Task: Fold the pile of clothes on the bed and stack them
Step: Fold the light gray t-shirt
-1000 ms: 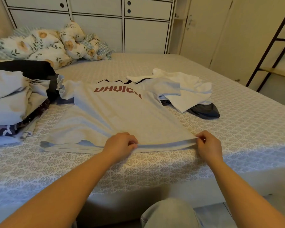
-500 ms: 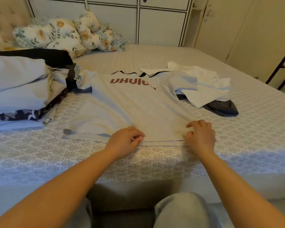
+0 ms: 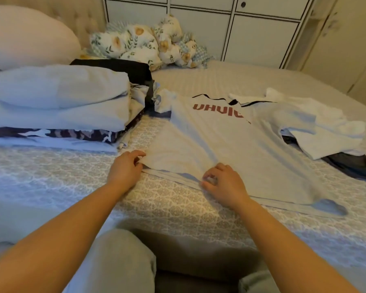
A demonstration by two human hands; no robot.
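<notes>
A pale T-shirt [image 3: 230,149] with red lettering lies flat on the bed [image 3: 178,208]. The left hand [image 3: 125,170] pinches its hem corner at 9 o'clock; the right hand [image 3: 224,182] has curled fingers gripping the hem at 6 o'clock. A stack of clothes [image 3: 57,106] sits at 10 o'clock.

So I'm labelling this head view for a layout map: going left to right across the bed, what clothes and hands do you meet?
Stack of folded clothes → left hand pinching the hem → right hand on the hem of the grey T-shirt → white garment → dark garment beneath it.
</notes>
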